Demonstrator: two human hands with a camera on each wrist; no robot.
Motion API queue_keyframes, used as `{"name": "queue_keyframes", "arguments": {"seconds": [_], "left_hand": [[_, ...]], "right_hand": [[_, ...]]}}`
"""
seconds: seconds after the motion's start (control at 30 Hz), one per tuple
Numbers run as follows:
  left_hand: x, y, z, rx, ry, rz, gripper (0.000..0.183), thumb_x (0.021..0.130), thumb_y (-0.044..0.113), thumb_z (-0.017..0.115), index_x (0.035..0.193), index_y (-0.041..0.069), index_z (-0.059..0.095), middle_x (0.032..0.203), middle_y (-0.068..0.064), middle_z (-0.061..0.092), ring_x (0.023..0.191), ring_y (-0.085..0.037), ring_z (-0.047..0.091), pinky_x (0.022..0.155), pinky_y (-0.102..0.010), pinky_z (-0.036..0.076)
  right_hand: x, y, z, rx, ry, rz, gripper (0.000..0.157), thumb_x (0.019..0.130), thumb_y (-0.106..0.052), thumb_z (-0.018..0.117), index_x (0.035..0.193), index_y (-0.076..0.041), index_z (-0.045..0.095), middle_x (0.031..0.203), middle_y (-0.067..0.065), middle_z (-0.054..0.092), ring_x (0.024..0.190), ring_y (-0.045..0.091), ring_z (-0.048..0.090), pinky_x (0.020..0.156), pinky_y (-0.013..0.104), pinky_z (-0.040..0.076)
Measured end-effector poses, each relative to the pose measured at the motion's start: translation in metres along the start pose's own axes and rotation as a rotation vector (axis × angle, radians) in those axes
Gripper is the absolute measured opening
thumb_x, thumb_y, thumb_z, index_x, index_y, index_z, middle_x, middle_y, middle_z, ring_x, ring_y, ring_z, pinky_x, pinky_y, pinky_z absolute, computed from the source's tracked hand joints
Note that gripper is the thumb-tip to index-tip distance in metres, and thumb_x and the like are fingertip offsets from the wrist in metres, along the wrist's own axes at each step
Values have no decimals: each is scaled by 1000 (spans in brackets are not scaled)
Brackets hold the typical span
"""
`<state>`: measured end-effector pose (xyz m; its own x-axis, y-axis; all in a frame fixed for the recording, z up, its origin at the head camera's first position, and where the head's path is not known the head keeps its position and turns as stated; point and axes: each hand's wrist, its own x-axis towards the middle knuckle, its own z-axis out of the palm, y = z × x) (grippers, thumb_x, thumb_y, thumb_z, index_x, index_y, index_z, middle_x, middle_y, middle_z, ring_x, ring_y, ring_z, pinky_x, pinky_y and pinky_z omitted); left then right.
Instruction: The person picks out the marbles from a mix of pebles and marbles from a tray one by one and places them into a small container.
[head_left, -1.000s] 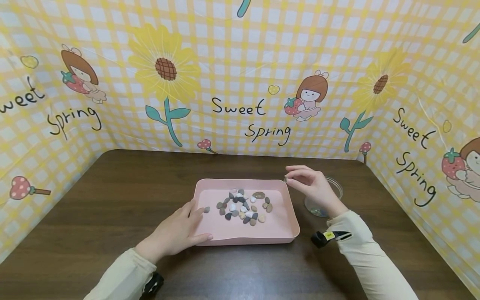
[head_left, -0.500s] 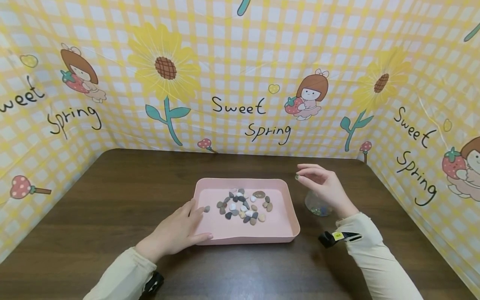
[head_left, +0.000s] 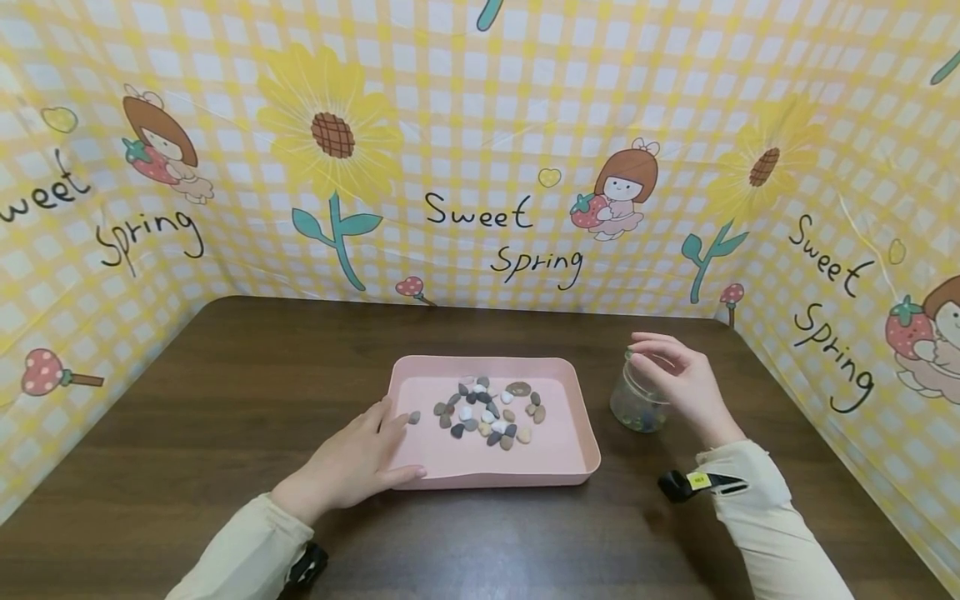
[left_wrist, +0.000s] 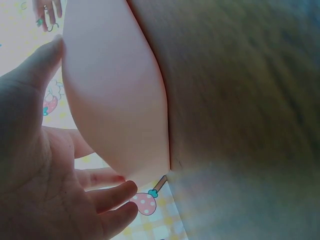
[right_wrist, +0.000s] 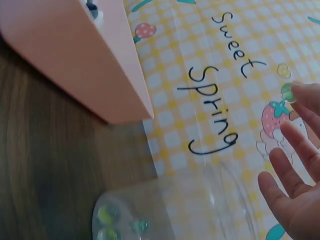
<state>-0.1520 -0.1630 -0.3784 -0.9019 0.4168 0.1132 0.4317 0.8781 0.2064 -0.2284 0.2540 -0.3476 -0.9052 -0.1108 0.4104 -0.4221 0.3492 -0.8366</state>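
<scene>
My right hand [head_left: 678, 377] pinches a clear green marble [right_wrist: 287, 93] between thumb and forefinger, its other fingers spread apart. The marble is at the rim of a clear glass jar [head_left: 630, 400] in the head view. Inside the jar, several marbles [right_wrist: 107, 215] lie at the bottom. My left hand [head_left: 352, 458] rests at the left front corner of a pink tray [head_left: 555, 458]. Its fingers are loosely spread over the left rim and its thumb touches the front rim. Several grey, white and tan pebbles [head_left: 480, 400] lie in the tray.
The tray and jar stand on a dark brown wooden table [head_left: 300, 358], the jar just right of the tray. A yellow checked cloth [head_left: 465, 125] with printed flowers and lettering rises behind the table and along both sides.
My right hand has moved to the right with the marble, from the tray's back right corner to the jar's rim. My left hand, tray and pebbles have stayed put.
</scene>
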Motion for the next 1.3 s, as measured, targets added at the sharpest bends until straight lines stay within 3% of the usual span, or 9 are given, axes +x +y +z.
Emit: {"name": "queue_keyframes", "arguments": {"seconds": [0.3,0.6,1.07,1.3], "left_hand": [[0,0,0,-4,-7,-8,71,82,57,58,127,2,53,138,-32,39,120,-45,49,92,-53,46],[0,0,2,-10,-3,-6,70,82,57,58,127,3,52,139,-32,39,121,-45,48,92,-52,46],[0,1,0,-13,-16,-9,71,83,57,58,127,2,52,140,-33,37,122,-45,47,92,-53,45],[1,1,0,-9,-12,-4,70,83,56,58,128,3,52,139,-33,37,122,-45,47,93,-53,45]], "right_hand": [[-7,14,-10,-47,142,-19,27,87,-10,65,105,10,63,108,-24,60,98,-10,58,84,7,45],[-9,24,-18,-125,250,27,28,87,-12,65,104,11,63,106,-28,54,96,-14,55,85,5,44],[-7,45,-22,-121,320,99,25,85,-13,67,101,7,65,97,-32,56,85,-16,56,75,3,42],[-6,43,-23,-138,252,149,33,87,-12,65,107,14,60,92,-35,51,86,-19,54,77,1,41]]}}
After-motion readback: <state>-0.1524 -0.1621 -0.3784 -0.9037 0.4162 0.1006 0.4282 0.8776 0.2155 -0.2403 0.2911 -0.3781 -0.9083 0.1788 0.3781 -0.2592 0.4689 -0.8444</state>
